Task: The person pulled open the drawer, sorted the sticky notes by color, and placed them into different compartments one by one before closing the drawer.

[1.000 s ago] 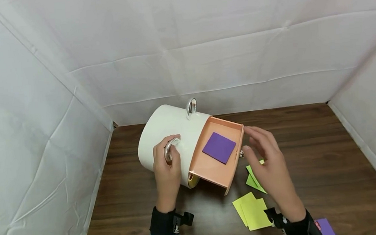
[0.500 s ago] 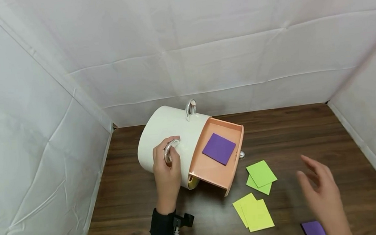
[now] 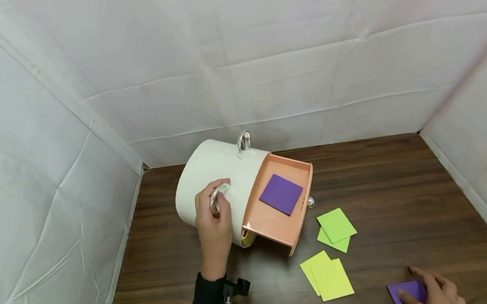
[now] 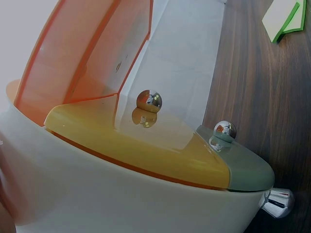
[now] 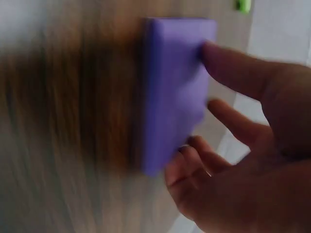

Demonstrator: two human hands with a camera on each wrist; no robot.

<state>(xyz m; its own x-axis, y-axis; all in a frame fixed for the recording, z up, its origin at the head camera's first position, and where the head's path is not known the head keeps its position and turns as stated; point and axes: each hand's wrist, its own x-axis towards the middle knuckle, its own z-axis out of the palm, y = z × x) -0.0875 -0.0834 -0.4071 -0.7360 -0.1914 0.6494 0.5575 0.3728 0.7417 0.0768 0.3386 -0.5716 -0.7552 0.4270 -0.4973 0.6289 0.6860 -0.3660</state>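
Observation:
In the head view my left hand [image 3: 214, 234] grips a curved silver handle [image 3: 215, 200] on a rounded white drawer box [image 3: 204, 166]. From its right side an orange drawer [image 3: 270, 228] is pulled out, with a purple square [image 3: 281, 194] lying inside. A yellow drawer [image 4: 141, 145] and a grey-green drawer [image 4: 250, 167] show closed in the left wrist view. At the lower right my right hand [image 3: 437, 291] pinches another purple square [image 3: 408, 293] between thumb and fingers. That square looks thick and blurred in the right wrist view.
Two overlapping green squares [image 3: 337, 225] lie right of the drawer box on the dark wooden table [image 3: 398, 183]. Nearer are two overlapping yellow squares [image 3: 330, 278]. A white cloth backdrop [image 3: 265, 94] rises behind and at both sides.
My right hand has left the orange drawer's front and moved right and toward me, down to the purple square at the lower right. The left hand keeps its grip on the handle.

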